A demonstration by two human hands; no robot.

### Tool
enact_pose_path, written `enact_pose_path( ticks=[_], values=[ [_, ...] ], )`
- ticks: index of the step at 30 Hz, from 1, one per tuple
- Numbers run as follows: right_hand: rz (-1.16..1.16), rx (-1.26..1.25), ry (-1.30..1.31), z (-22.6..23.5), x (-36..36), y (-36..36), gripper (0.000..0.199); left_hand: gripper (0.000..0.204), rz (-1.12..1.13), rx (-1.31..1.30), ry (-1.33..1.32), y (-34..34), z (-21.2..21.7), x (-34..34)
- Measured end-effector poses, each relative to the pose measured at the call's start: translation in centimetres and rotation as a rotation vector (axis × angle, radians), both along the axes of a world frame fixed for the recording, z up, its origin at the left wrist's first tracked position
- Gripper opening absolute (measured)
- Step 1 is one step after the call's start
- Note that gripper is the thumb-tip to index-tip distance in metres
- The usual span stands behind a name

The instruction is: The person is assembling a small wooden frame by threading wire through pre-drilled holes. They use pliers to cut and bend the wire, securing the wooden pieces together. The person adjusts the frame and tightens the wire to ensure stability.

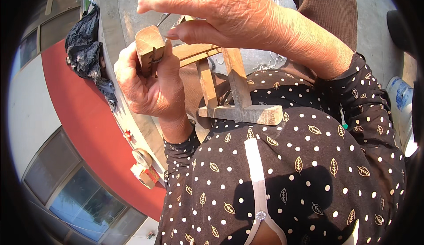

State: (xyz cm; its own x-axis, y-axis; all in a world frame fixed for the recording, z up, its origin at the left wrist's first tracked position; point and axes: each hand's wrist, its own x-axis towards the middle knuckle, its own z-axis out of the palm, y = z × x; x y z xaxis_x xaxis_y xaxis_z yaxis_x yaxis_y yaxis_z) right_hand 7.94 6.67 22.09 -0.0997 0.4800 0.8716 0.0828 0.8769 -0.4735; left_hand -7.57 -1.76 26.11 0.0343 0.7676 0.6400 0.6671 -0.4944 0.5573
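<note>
My left hand (152,92) is wrapped round a squared wooden bar (149,42), its pale cut end pointing up between thumb and fingers. A dark, thin loop (156,56), cord or bent wire, sits against the side of this bar. Just above and to the right hovers my right hand (234,17), thumb and fingers apart. Close to its thumb shows a thin dark strand (163,20); whether the fingers touch it I cannot tell. A wooden frame (236,77) of joined bars leans on my lap, its weathered crosspiece (247,114) against my patterned top.
Scraps of white cord (269,63) lie on the grey concrete floor. To the left, a crumpled black plastic bag (86,46) and a roll of tape (142,157) on a small box (145,176) rest along a ledge. A white-and-blue bucket (399,97) stands at the right.
</note>
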Motion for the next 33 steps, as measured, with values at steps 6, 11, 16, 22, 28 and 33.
enact_pose_path(
  ticks=[6,11,16,22,28,33],
  values=[
    [0.247,0.103,-0.207,0.8,0.7,1.4,0.024,0.042,-0.021,0.048,-0.007,0.0,-0.2,0.0],
    [0.318,0.067,-0.269,1.1,2.9,2.0,0.035,0.048,-0.148,0.161,0.24,1.5,1.1,0.9],
    [0.248,0.212,-0.432,2.4,4.1,1.5,0.036,0.054,-0.174,0.254,0.227,1.2,0.3,1.1],
    [0.176,0.214,-0.497,1.7,5.0,1.0,0.033,0.054,-0.128,0.291,0.245,1.0,-0.5,1.7],
    [0.175,0.237,-0.512,1.8,4.8,1.1,0.028,0.036,-0.048,0.4,0.237,1.7,-1.1,2.0],
    [0.191,0.233,-0.525,2.7,4.4,0.9,0.024,0.04,-0.078,0.367,0.307,1.1,-0.4,1.4]
  ],
)
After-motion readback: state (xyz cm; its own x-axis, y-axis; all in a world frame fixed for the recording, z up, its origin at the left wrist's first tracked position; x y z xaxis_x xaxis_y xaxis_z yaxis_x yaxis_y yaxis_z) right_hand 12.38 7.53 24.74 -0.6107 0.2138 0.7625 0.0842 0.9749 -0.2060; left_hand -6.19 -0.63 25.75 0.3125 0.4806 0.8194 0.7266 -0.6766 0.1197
